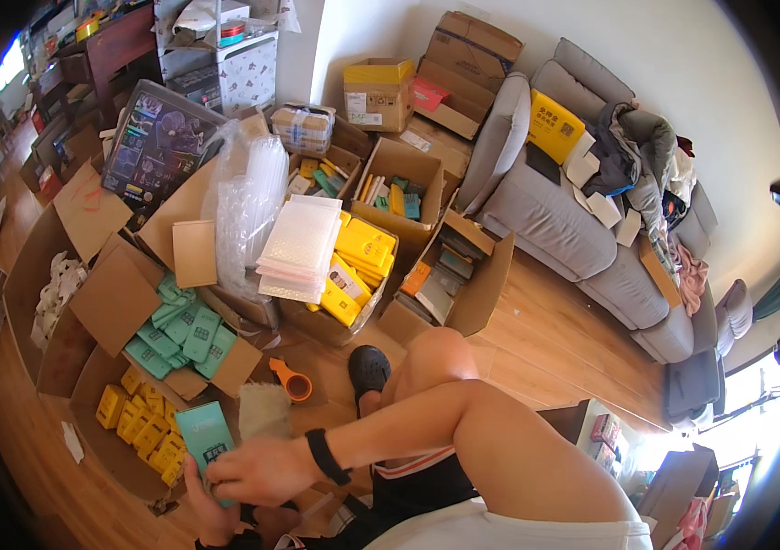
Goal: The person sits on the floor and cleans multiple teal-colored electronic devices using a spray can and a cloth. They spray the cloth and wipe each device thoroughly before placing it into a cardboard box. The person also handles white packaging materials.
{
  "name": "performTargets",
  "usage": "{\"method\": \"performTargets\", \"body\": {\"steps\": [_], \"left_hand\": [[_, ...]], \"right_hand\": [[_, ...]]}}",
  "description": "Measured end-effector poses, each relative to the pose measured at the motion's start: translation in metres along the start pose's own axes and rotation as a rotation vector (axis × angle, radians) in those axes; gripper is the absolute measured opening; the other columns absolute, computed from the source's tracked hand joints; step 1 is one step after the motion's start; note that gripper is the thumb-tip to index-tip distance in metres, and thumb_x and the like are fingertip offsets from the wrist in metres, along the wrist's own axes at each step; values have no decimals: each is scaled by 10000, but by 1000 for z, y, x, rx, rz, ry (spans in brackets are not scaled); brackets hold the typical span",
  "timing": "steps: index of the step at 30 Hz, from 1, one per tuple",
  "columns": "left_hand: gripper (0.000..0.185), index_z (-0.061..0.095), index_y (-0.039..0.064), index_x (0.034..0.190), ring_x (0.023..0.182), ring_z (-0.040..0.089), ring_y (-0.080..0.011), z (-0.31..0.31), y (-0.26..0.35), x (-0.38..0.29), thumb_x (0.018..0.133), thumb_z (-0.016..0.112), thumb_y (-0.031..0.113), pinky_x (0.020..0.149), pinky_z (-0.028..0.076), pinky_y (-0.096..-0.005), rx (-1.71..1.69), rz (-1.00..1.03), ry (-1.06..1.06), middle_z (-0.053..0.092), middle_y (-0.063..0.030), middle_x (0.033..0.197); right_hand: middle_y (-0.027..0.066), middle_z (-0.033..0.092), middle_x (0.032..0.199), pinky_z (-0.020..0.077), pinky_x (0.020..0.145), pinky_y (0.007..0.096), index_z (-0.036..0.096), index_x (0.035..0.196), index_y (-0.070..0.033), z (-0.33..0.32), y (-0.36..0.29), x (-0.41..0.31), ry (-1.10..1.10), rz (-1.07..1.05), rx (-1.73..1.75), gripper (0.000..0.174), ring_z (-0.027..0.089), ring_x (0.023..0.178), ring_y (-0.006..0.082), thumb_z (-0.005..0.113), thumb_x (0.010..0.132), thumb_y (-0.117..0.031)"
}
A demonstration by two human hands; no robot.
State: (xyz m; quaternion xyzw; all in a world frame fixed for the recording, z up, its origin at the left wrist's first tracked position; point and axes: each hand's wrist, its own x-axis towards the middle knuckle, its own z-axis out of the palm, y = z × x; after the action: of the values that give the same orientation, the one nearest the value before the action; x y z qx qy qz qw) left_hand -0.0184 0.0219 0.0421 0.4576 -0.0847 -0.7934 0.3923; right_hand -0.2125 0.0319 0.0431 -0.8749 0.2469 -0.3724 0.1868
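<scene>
A teal box (204,430) with dark print is held upright, slightly tilted, in my left hand (206,505), which grips its lower part. My right hand (259,471), with a black band on the wrist, is on the box's lower face, fingers bent; what its fingertips pinch is unclear. Just beyond the hands lies a greyish-beige cloth or paper piece (264,411). An orange tape dispenser (292,380) rests on the floor past it. Left of the hands, a carton holds yellow packages (149,426); above that, another carton holds teal packages (184,330).
Ahead stands a carton of yellow boxes (362,247) topped with bubble mailers (299,247). Clear bubble wrap (245,192) lies beside it. More open cartons (476,295) stand farther back. A grey sofa (555,220) lines the right wall. My shoe (369,370) is near the cartons.
</scene>
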Motion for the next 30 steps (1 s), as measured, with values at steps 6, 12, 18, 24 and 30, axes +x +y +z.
{"method": "performTargets", "body": {"steps": [6,12,18,24,30], "left_hand": [[552,538,74,1401,1124,692,-247,-11,-3,8,1145,354,527,966,578,-408,222,57,-426,690,-113,1224],[539,552,67,1392,1162,683,-256,-19,-1,12,1154,339,502,988,575,-421,259,81,-365,685,-96,1254],[589,568,47,1335,940,733,-305,-24,-9,13,1144,313,542,774,614,-513,247,59,-285,703,-136,1152],[636,575,37,1333,928,734,-310,-20,-6,13,1140,292,572,786,611,-487,235,-105,-458,704,-155,1139],[638,536,65,1438,956,739,-257,-19,-3,14,1145,286,573,808,622,-429,270,-56,-447,702,-127,1226]], "right_hand": [[112,579,1070,566,677,429,633,1088,-50,16,1,-11,204,506,293,191,670,871,286,667,917,-128],[114,593,1094,570,702,427,627,1180,-61,13,3,-13,90,282,-39,327,670,932,315,709,870,-125],[171,611,1117,569,711,412,613,1072,-35,-8,-4,3,94,81,21,237,656,958,327,696,863,-111],[160,635,1217,586,837,468,656,1222,-44,-10,3,2,252,502,17,366,651,1053,383,687,858,-32],[148,641,1203,583,854,447,651,1256,-51,-2,1,0,31,219,20,409,665,1055,355,695,850,-25]]}}
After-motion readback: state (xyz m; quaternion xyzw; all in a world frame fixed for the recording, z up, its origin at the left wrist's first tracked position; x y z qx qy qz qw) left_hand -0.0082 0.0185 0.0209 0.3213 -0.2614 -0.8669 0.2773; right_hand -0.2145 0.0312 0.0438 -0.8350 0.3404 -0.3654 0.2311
